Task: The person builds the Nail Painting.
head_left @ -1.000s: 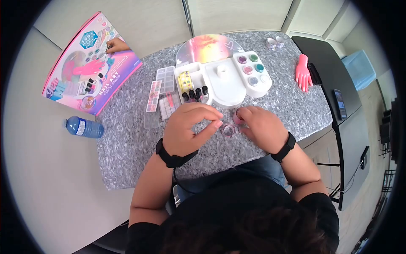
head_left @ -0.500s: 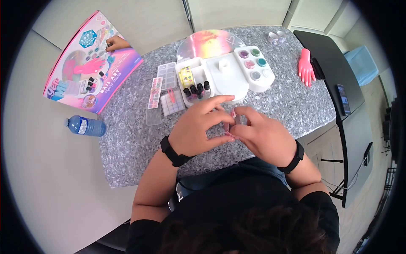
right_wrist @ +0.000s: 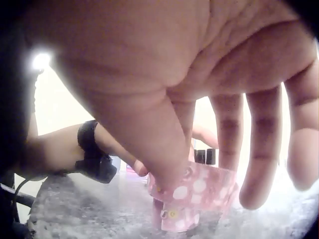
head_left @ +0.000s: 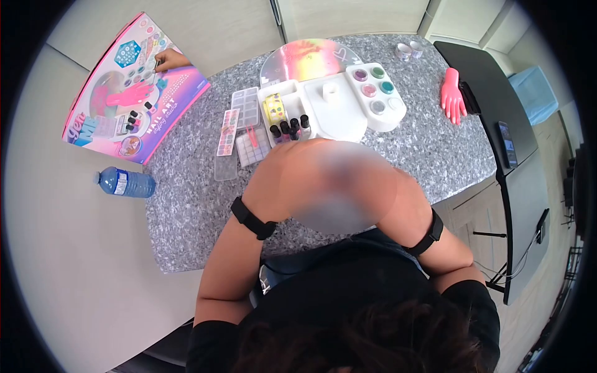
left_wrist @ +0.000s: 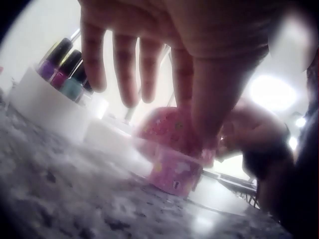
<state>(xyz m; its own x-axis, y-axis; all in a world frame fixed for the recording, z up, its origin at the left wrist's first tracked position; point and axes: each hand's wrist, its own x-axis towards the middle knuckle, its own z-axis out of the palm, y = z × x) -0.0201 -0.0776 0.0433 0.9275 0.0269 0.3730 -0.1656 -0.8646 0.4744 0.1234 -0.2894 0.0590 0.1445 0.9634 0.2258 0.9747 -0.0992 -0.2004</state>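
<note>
A round blur hides the fingers in the head view, where my left hand [head_left: 273, 180] and right hand [head_left: 407, 202] meet over the front of the table. The left wrist view shows a pink patterned sticker roll [left_wrist: 172, 132] pinched by my left thumb and index finger, the other fingers pointing down. From the right wrist, my thumb and a finger grip the white-dotted pink sticker roll [right_wrist: 199, 186]; the remaining fingers hang straight. Just below it, a second pink sticker roll [right_wrist: 179, 219] stands on the granite-patterned table [head_left: 193, 230].
Beyond my hands is a white nail-art station [head_left: 333, 115] with nail polish bottles [head_left: 289, 129], a yellow roll [head_left: 273, 109] and glitter pots [head_left: 369, 90]. Bead boxes [head_left: 252, 146] sit left of it. A water bottle [head_left: 127, 183], product box [head_left: 134, 93] and pink model hand [head_left: 452, 93] lie around.
My hands were apart, the right holding one pink roll beside another on the table. They have come together over the rolls, my left hand moving right.
</note>
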